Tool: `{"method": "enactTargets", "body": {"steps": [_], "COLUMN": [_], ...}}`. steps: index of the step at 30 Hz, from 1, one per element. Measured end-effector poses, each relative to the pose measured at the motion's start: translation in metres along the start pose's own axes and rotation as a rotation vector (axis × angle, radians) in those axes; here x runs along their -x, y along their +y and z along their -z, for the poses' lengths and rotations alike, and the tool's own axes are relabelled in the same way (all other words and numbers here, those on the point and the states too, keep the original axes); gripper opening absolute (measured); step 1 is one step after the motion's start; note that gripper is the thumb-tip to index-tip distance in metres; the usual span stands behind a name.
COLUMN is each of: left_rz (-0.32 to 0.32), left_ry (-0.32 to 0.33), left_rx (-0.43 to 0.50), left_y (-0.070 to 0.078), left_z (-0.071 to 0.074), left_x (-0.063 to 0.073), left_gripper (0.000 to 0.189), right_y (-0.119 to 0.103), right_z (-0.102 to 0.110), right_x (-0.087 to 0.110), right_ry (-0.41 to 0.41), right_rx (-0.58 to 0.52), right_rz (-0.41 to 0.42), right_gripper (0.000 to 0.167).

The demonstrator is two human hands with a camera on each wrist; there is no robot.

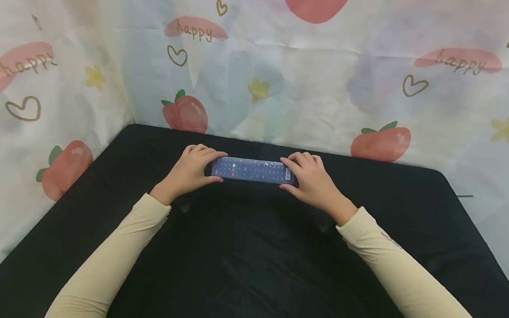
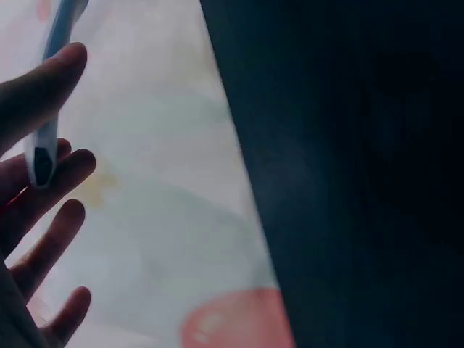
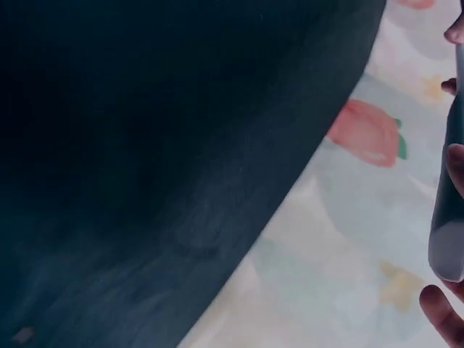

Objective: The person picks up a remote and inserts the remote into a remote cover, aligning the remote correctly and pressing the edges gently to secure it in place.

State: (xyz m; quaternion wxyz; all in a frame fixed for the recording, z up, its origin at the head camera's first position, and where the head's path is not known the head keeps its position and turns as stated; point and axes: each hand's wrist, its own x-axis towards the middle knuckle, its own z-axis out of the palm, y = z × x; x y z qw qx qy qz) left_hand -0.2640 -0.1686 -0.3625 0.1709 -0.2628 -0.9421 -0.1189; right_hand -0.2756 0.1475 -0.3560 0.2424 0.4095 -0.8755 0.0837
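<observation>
A long remote control [image 1: 255,170] with rows of small buttons is held level between both hands in the head view, its button face toward the camera. At its left end, the left hand [image 1: 192,168] pinches it with thumb and fingers. The right hand [image 1: 310,180] grips the other end the same way, thumb along the lower edge. In the left wrist view the remote's narrow edge [image 2: 43,138] shows between thumb and index finger, the other fingers spread. The right wrist view catches the remote's rounded end [image 3: 448,250] at the right border, with a few fingertips around it.
A black-covered table [image 1: 245,259] spreads below the hands. Behind it and at the sides hangs a pale curtain [image 1: 305,93] printed with fruit, hearts and flowers. Light sleeves [image 1: 104,262] cover both forearms.
</observation>
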Motion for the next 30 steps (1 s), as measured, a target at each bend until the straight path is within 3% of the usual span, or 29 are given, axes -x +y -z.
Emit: {"method": "enactTargets", "body": {"steps": [3,9,14,21,26,30], "left_rz": [0.081,0.16,0.242,0.346,0.359,0.336], "left_ry": [-0.06,-0.157,-0.295,-0.449,-0.472,-0.406], "left_rx": [0.027,-0.059,0.001,0.12,0.172,0.174], "left_y": [-0.022,-0.056,-0.072,-0.088,-0.089,-0.081], "left_z": [-0.007,-0.024,-0.037,-0.048,-0.049,-0.047], "left_x": [-0.008,-0.027,-0.031,-0.028,-0.028,-0.025], "left_gripper": [0.062,0.06,0.059,0.061,0.068,0.088], "right_y": [0.004,0.013,0.014,0.007,0.006,0.006], "right_z": [-0.016,-0.053,-0.081,-0.094,-0.092,-0.082], "right_x": [-0.022,-0.056,-0.066,-0.071,-0.071,-0.065], "right_ry": [-0.066,-0.236,-0.402,-0.488,-0.525,-0.535], "right_rx": [0.018,0.127,0.093,0.012,-0.04,-0.115], "right_rz": [-0.018,-0.067,-0.14,-0.198,-0.249,-0.326], "right_gripper": [0.061,0.058,0.057,0.057,0.06,0.073]}}
